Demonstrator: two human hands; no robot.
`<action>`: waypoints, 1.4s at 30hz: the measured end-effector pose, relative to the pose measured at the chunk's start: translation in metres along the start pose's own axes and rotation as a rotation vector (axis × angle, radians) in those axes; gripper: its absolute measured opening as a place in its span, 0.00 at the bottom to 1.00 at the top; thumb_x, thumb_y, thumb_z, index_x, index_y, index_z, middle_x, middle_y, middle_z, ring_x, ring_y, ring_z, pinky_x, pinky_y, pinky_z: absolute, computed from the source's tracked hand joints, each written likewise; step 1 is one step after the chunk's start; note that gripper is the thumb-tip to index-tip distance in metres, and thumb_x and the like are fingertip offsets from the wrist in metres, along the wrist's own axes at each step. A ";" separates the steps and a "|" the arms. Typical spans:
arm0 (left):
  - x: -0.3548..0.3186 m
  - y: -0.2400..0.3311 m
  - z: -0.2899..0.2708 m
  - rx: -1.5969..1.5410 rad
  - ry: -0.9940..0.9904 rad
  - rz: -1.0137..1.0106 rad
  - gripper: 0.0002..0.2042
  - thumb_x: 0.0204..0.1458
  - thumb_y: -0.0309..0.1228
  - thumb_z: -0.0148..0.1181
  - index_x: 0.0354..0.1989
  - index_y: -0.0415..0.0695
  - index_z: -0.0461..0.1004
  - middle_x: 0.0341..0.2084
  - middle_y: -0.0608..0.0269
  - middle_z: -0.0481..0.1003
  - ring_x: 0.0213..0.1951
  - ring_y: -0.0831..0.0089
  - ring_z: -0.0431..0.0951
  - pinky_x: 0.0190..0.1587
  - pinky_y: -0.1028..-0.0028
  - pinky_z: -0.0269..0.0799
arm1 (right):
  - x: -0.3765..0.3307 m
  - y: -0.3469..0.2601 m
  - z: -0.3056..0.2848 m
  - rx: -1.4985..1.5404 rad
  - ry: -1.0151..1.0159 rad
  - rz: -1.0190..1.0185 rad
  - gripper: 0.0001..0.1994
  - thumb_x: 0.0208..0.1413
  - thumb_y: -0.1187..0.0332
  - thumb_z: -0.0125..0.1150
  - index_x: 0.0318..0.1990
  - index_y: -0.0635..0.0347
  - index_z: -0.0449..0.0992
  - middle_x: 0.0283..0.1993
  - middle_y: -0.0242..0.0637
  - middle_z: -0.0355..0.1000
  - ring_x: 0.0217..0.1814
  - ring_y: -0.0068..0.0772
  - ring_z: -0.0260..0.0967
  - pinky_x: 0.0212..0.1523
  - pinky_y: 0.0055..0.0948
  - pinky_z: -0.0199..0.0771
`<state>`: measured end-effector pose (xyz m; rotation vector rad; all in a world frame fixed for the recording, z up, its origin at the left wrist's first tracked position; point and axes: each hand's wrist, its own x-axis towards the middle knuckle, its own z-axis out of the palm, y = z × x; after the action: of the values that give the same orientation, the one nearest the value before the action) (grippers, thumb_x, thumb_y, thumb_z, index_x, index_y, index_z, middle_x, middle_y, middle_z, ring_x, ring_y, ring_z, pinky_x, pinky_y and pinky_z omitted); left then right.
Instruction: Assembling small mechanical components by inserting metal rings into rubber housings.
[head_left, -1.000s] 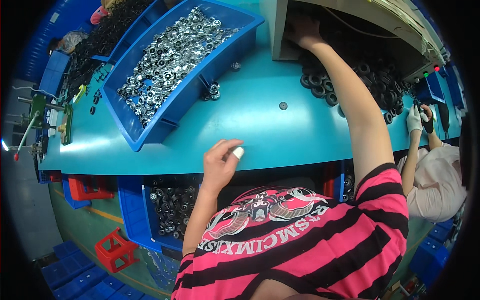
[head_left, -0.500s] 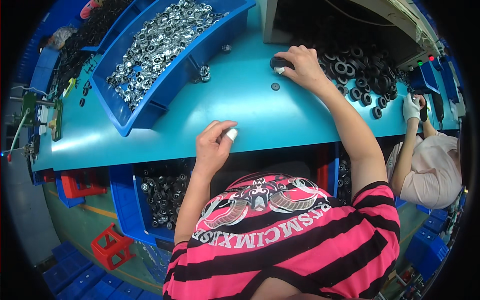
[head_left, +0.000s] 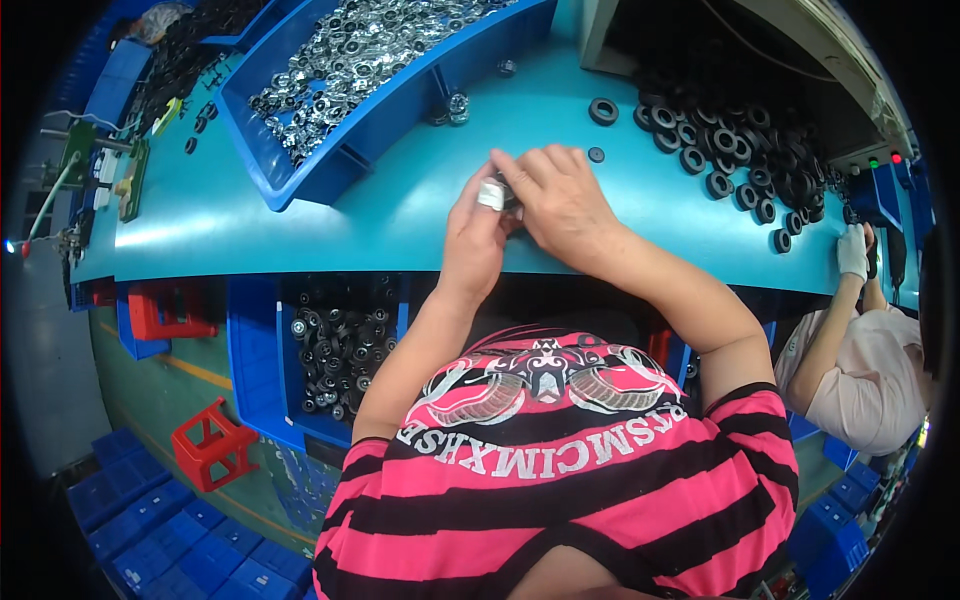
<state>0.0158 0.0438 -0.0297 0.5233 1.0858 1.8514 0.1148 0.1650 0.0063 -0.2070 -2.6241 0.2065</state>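
Over the blue-green table (head_left: pixel 400 230), my two hands meet in front of my chest. My left hand (head_left: pixel 474 238), white tape round one finger, is closed with its fingertips pressed up against the right ones. From the right, my right hand (head_left: pixel 568 205) curls over, fingers bent and knuckles up. Between them shows a sliver of something dark and partly shiny; my fingers hide the rest. A small black disc (head_left: pixel 596 155) lies just beyond my right hand, and a thick black rubber ring (head_left: pixel 603 111) lies farther off.
A blue bin (head_left: pixel 365 135) of shiny wheel hubs (head_left: pixel 340 70) stands far left, with a few loose hubs (head_left: pixel 458 108) beside it. Many black rings (head_left: pixel 720 145) are heaped far right. Below the edge sits a crate of dark wheels (head_left: pixel 340 360). A co-worker's gloved hand (head_left: pixel 852 252) is at right.
My right hand has left the black ring at the back, which stays on the table, and come to my left hand. Both are now pressed together. The view has shifted slightly.
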 end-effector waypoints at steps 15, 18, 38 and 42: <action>-0.017 0.016 -0.012 0.017 -0.080 0.023 0.33 0.55 0.13 0.54 0.71 0.36 0.52 0.59 0.42 0.66 0.53 0.57 0.77 0.56 0.63 0.77 | 0.085 0.126 0.088 0.185 -0.002 0.457 0.23 0.51 0.59 0.65 0.54 0.54 0.76 0.54 0.51 0.69 0.56 0.52 0.69 0.58 0.43 0.70; -0.019 0.014 -0.012 0.022 -0.098 0.009 0.32 0.55 0.13 0.55 0.69 0.36 0.54 0.59 0.42 0.66 0.52 0.58 0.77 0.55 0.64 0.77 | 0.080 0.098 0.103 0.247 0.006 0.469 0.23 0.48 0.60 0.68 0.52 0.57 0.75 0.49 0.52 0.70 0.53 0.52 0.71 0.55 0.43 0.71; -0.018 0.018 -0.023 -0.071 -0.047 -0.020 0.24 0.59 0.30 0.57 0.62 0.31 0.66 0.47 0.60 0.74 0.48 0.73 0.74 0.52 0.69 0.70 | -0.015 0.001 -0.007 1.086 -0.045 0.454 0.13 0.54 0.69 0.66 0.47 0.60 0.79 0.40 0.32 0.76 0.41 0.23 0.75 0.42 0.25 0.77; -0.019 0.017 -0.010 0.047 -0.113 -0.093 0.23 0.62 0.35 0.54 0.60 0.32 0.69 0.48 0.60 0.75 0.49 0.73 0.74 0.50 0.72 0.70 | -0.020 -0.004 -0.005 0.870 0.072 0.370 0.15 0.53 0.72 0.65 0.49 0.60 0.80 0.42 0.36 0.75 0.40 0.29 0.76 0.41 0.28 0.79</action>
<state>0.0099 0.0197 -0.0192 0.5878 1.0621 1.6989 0.1342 0.1578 0.0022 -0.3703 -2.1603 1.3790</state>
